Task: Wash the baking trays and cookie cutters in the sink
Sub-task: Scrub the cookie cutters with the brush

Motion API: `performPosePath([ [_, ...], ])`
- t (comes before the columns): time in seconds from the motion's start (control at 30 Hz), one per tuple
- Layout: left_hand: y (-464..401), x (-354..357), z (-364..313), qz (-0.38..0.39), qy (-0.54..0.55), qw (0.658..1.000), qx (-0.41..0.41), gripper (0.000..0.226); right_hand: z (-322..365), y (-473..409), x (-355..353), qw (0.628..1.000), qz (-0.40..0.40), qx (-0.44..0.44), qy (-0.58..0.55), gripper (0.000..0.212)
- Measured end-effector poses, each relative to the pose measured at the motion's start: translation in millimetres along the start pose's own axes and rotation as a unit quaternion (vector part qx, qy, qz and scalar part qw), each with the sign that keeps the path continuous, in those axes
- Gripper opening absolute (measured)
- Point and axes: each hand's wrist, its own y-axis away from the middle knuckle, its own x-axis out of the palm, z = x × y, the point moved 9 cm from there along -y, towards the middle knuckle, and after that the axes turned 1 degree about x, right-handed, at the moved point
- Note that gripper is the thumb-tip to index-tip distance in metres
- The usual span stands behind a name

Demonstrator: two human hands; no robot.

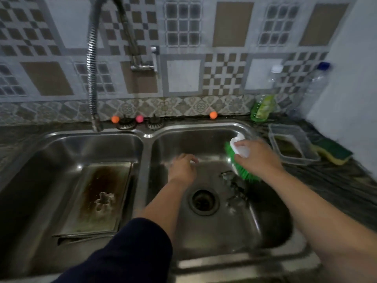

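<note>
From the head view, my right hand (257, 156) grips the white-backed green brush (240, 158) over the right basin of the sink (146, 135). My left hand (183, 167) reaches into that basin, fingers curled (on what, I cannot tell). The stained baking trays (102, 197) lie stacked in the left basin, a cookie cutter (105, 201) on top. They look stiff, thin and probably slippery when wet; I'd lift them by a long rim.

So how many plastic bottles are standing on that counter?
3, all at the back right by the wall: a green dish soap bottle, a clear white-capped bottle behind it, and a clear blue-capped bottle nearest the corner.
</note>
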Motion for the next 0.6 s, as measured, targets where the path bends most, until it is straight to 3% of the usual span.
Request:
performPosePath([
  [0.23,-17,132,-39,0.147,-0.035,0.988,-0.02,0.038,-103,-53,-79,0.994,-0.077,0.074,0.0,0.027],
  [0.43,-41,184,-49,0.152,-0.053,0.986,-0.052,0.044,-150,-93,-68,0.991,-0.035,0.094,0.084,0.033],
  [0.6,-44,208,-32,0.169,-0.082,0.978,-0.093,0.027,-153,-104,-45,0.992,-0.025,0.08,0.096,0.033],
])
